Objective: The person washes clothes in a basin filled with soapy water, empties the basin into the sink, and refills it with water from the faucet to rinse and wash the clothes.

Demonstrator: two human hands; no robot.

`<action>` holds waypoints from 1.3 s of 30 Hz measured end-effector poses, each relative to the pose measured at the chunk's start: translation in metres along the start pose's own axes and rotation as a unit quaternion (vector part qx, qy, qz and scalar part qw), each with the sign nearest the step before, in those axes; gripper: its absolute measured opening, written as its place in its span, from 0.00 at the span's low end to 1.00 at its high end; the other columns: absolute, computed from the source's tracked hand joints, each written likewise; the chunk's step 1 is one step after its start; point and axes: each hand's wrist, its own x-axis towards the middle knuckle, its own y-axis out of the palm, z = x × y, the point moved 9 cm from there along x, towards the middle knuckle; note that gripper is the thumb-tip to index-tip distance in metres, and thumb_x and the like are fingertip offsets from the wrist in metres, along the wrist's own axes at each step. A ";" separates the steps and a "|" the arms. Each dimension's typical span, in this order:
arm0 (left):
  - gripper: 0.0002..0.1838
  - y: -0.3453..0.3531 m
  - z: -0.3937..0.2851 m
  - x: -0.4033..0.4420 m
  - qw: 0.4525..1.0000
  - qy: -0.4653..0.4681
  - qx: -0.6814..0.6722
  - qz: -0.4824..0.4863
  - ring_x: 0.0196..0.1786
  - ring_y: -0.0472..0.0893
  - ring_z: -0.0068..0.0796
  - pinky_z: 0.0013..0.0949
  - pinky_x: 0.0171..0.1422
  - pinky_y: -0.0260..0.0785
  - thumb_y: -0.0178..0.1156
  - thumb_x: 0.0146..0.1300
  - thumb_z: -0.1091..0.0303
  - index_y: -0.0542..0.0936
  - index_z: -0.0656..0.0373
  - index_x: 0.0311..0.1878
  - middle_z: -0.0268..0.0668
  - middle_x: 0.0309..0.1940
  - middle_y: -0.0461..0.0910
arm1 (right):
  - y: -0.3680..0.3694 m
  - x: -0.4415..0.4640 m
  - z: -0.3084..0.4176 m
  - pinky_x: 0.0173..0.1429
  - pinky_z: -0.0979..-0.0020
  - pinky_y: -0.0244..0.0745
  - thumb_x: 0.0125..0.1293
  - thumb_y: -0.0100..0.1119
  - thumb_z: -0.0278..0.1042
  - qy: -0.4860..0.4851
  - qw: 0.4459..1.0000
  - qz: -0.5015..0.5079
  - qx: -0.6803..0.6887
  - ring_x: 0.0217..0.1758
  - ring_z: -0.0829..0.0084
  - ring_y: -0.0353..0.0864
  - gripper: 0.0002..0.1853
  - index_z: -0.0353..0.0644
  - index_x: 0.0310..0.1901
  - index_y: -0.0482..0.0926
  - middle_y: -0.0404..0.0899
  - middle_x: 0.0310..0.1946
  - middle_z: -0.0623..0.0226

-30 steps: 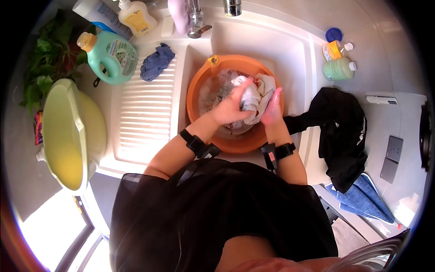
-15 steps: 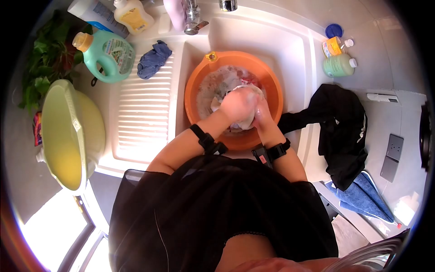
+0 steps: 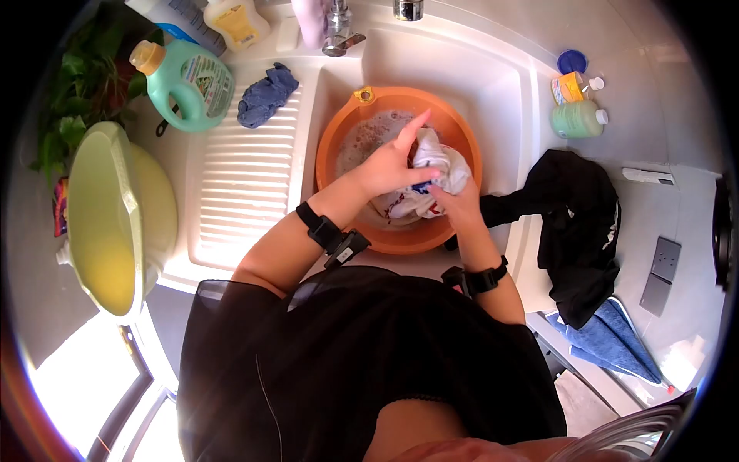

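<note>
A wet white garment point(image 3: 440, 158) with red and dark blue print is bunched up over the orange basin point(image 3: 332, 146), which holds foamy water point(image 3: 366, 142). My right hand point(image 3: 460, 202) grips the garment from its lower right side, thumb on top. On the other side, my left hand point(image 3: 389, 163) is open, its fingers stretched out and its thumb reaching across against the cloth. Part of the garment hangs down toward the water below my hands.
The basin stands in a white sink point(image 3: 500, 85) beneath a faucet point(image 3: 339, 31). A ribbed washboard point(image 3: 246, 192) with a blue cloth point(image 3: 267, 96) adjoins it. Left are a green detergent bottle point(image 3: 185, 85) and a yellow-green tub point(image 3: 158, 208); right, a black garment point(image 3: 577, 223) drapes over the edge.
My hands were pressed together around the garment low in the basin. Now they are apart: the left has opened and shifted left, while the right holds the bunched garment, showing more of its print.
</note>
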 end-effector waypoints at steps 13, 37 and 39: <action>0.51 0.076 0.148 -0.046 0.872 -0.122 0.287 0.378 0.73 0.55 0.52 0.43 0.75 0.45 0.64 0.49 0.40 0.57 0.53 0.73 0.49 0.70 0.60 | -0.059 -0.035 0.072 0.62 0.56 0.73 0.54 0.50 0.25 -0.014 0.961 -0.137 0.240 0.56 0.56 0.77 0.31 0.32 0.63 0.62 0.74 0.54 0.52; 0.33 0.075 0.090 -0.031 0.991 -0.117 0.034 0.056 0.54 0.77 0.44 0.37 0.60 0.68 0.69 0.49 0.47 0.76 0.54 0.57 0.47 0.51 0.79 | -0.007 -0.005 0.214 0.71 0.52 0.62 0.70 0.41 0.47 -0.043 0.940 -0.043 0.335 0.66 0.58 0.69 0.27 0.38 0.64 0.66 0.69 0.63 0.56; 0.31 0.078 0.089 -0.035 0.988 -0.134 -0.019 0.071 0.53 0.78 0.35 0.35 0.57 0.69 0.66 0.55 0.52 0.73 0.52 0.61 0.41 0.51 0.79 | -0.012 -0.003 0.224 0.71 0.51 0.61 0.68 0.42 0.45 -0.055 0.930 -0.003 0.364 0.67 0.58 0.68 0.27 0.40 0.64 0.66 0.69 0.64 0.56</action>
